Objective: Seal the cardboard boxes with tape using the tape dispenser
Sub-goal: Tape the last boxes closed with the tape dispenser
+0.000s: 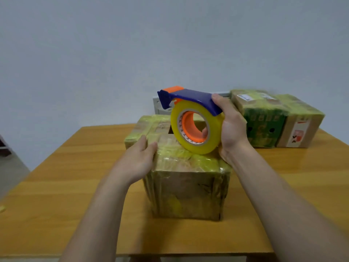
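A pale grey wall (132,44) fills the far half of the scene, and below it a wooden worktop (75,205) with an orange-brown grain runs from the near edge to the wall

In the middle of the worktop stands a cardboard box (188,190), its top and sides wrapped in many crinkled bands of yellowish tape. At the far right, well apart from it, two more taped boxes sit side by side and touching: a green-printed box (264,118) and, to its right, a brown box (302,129). Behind the middle box a grey panel (158,106) stands against the wall, mostly hidden by the dispenser

The left hand (139,159) rests flat on the near left edge of the middle box's top, fingers straight and holding nothing. The right hand (232,127) grips the tape dispenser (190,99): the thumb lies on its blue cover and a fingertip shows inside the orange core (188,125). The dispenser is held just above the box's top right part, blade end pointing far left, and its yellow tape roll (213,133) blocks part of the box top from view

A white shipping label (245,97) lies on top of the green-printed box and a red and white label (300,133) is on the brown box's near side; the writing on both is too blurred to read, as are the small marks on the roll's inner ring. A yellow scrap (1,208) lies at the worktop's left edge
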The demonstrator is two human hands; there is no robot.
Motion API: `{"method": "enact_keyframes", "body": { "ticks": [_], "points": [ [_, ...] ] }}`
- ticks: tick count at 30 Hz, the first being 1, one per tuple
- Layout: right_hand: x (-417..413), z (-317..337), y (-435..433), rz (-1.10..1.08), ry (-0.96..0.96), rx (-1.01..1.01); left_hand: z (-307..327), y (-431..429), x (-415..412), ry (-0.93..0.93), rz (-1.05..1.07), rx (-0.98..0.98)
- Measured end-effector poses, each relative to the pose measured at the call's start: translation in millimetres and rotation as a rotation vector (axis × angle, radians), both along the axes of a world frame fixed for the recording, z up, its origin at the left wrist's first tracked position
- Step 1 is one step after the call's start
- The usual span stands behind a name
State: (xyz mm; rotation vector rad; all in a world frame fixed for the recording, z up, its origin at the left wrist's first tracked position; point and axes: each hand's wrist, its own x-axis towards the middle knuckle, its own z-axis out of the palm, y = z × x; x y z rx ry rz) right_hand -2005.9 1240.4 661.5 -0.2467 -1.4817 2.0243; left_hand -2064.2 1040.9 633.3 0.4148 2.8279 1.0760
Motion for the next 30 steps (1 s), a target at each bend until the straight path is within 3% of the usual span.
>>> {"method": "enact_keyframes", "body": {
  "ticks": [3,6,8,14,21,30],
  "points": [
    [-1,-1,2,0.014,0.007,-0.026,14,5,-1,0.155,-0.025,-0.510],
    [-1,-2,2,0.010,0.010,-0.021,27,16,-8,0.035,-0.035,-0.647],
    [0,-1,2,0.011,0.008,-0.032,29,18,-10,-0.040,-0.035,-0.629],
    [0,-3,4,0.035,0.037,-0.036,18,8,-15,-0.014,-0.019,-0.521],
    [-1,-6,8,0.059,0.043,-0.046,10,4,-4,-0.087,0.078,-0.167],
    [-5,-10,9,0.076,0.052,-0.023,18,6,2,-0.118,0.069,-0.151]
  ]
}}
